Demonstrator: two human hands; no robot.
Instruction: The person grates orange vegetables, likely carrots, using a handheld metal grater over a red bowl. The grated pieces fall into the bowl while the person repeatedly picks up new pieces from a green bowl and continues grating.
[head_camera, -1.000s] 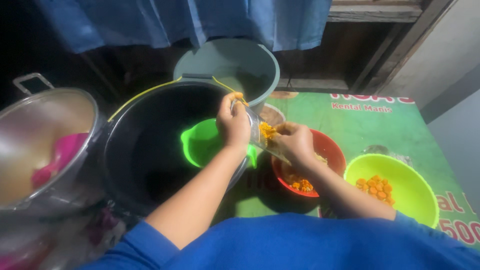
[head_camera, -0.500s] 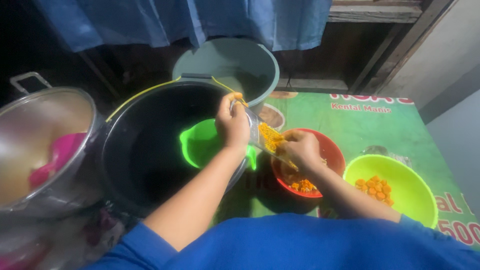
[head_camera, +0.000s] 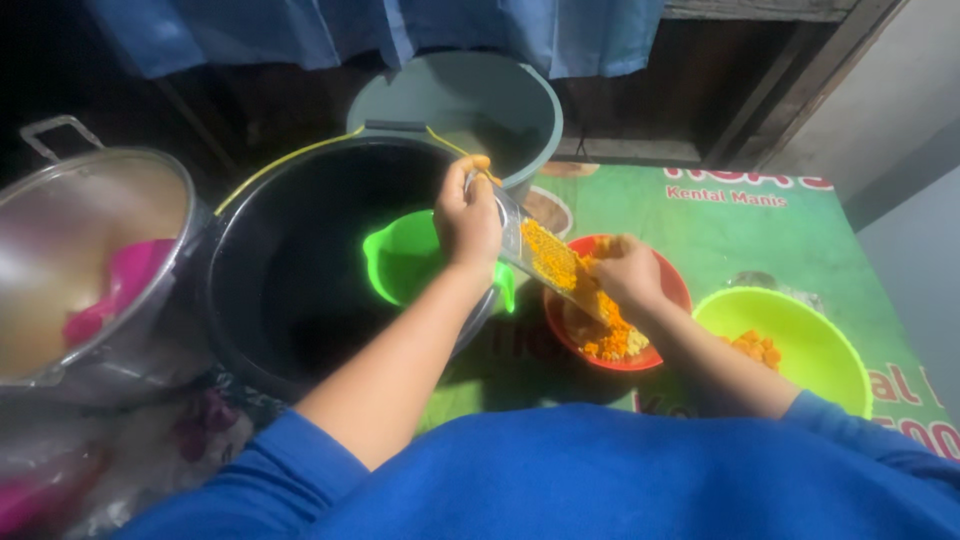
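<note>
Right hand (head_camera: 628, 275) has slid down the grater (head_camera: 545, 258) since half a second ago, now near its lower end over the red bowl (head_camera: 672, 290). Fingers clenched on a small orange piece, mostly hidden, pressed to the grater face. Left hand (head_camera: 470, 215) unmoved, fingers wrapped tight around the grater's upper end. Grater is tilted, its low end inside the red bowl, coated in orange shreds. Orange gratings (head_camera: 612, 342) piled in the red bowl under the right hand. Left of the bowl: green scoop (head_camera: 400, 262) in a black bucket (head_camera: 300, 250). Right of it: lime bowl (head_camera: 800, 335) with orange chunks (head_camera: 755, 347).
</note>
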